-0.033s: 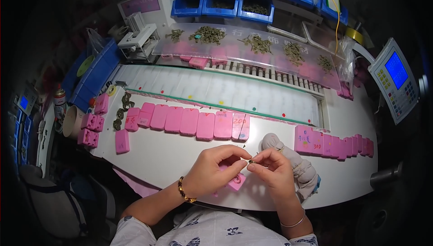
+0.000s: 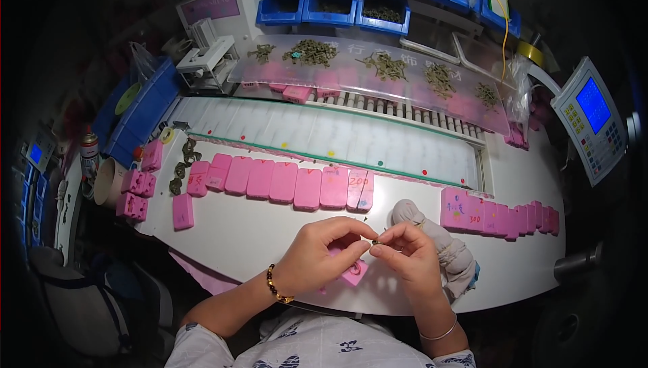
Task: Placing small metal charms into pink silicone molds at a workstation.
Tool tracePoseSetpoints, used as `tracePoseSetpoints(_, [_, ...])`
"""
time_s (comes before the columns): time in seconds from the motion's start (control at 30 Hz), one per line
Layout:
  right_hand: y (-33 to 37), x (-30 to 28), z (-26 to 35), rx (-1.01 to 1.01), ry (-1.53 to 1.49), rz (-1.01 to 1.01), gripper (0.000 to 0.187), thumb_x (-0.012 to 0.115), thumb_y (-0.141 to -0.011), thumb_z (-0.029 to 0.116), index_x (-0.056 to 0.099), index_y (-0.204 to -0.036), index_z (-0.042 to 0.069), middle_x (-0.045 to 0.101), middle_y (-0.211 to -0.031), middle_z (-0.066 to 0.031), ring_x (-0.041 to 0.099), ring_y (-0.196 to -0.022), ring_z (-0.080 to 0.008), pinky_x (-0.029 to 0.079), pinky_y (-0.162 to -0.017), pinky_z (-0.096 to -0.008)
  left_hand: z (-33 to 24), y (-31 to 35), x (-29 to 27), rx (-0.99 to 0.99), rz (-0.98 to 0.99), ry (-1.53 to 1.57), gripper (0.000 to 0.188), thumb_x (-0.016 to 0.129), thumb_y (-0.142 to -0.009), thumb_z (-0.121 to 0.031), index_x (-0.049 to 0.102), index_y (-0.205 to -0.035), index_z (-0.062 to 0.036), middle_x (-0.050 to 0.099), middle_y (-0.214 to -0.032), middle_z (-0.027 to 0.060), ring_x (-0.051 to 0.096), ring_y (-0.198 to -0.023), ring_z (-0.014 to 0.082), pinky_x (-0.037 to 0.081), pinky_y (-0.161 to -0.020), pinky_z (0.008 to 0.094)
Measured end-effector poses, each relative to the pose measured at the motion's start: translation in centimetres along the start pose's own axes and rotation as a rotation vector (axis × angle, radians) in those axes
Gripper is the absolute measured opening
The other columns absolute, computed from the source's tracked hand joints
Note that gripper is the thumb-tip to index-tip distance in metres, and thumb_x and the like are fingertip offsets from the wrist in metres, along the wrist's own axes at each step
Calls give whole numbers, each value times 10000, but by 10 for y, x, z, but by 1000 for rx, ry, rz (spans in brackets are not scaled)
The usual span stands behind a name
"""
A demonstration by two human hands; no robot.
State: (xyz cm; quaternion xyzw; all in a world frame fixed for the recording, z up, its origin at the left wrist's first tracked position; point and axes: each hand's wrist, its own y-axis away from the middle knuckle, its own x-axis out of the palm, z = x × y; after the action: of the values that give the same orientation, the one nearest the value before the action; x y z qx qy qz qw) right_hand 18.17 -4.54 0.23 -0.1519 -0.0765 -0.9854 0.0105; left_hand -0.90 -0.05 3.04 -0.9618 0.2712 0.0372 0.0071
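Observation:
A tiny dark green piece [image 2: 376,242], too small to name, sits between the fingertips of both hands above the table. My left hand [image 2: 324,250] pinches it from one side with thumb and forefinger; the other fingers curl in. From the other side, my right hand [image 2: 408,256] grips it between thumb and fingertips. Beneath the hands lies a pink block [image 2: 355,273], partly hidden by my left hand. Beside my right hand rests a beige cloth bundle [image 2: 442,243]. Another small dark bit [image 2: 365,219] lies on the table just beyond the fingers.
Pink blocks [image 2: 283,182] line the table beyond my hands, with another row [image 2: 496,216] at right. Behind them is a long white panel [image 2: 317,135]. Small greenish pieces lie in heaps on a clear shelf [image 2: 418,61], under blue bins [image 2: 280,11]. A keypad display [image 2: 587,115] stands far right.

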Motion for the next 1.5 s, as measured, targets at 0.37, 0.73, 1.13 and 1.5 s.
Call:
tracePoseSetpoints(0.37, [-2, -5, 0, 227, -85, 110, 177, 691, -896, 51, 623, -1055, 10, 690, -909, -21, 596, -761, -12, 418, -594, -134, 0, -9, -15, 258, 140, -268, 146, 614, -897, -23, 672, -1030, -11, 664, -869, 62, 638, -736, 92, 509, -651, 254])
tracePoseSetpoints(0.73, [2, 1, 1, 107, -21, 14, 318, 697, -890, 71, 588, -1183, 15, 642, -983, -9, 587, -844, -38, 444, -649, -149, -16, -179, -149, 173, -420, -297, 210, 657, -881, -82, 644, -1063, 23, 673, -920, 95, 690, -761, 157, 565, -620, 251])
tracePoseSetpoints(1.13, [3, -29, 21, -665, 1128, -272, 361, 756, -753, 17, 614, -1085, 18, 631, -978, -122, 611, -865, -271, 486, -719, -329, -15, -170, -160, 127, -662, 212, 391, 644, -922, -354, 629, -1159, -43, 715, -948, 56, 626, -683, 99, 466, -510, 229])
tracePoseSetpoints(1.5, [4, -60, 35, -429, 1491, 131, 727, 699, -698, -18, 491, -1389, 73, 579, -1172, -119, 577, -1025, -313, 438, -875, -412, 12, -66, -44, -361, 55, 786, 633, 371, -1019, -547, 536, -1274, 9, 632, -817, 52, 514, -518, 108, 423, -427, 237])
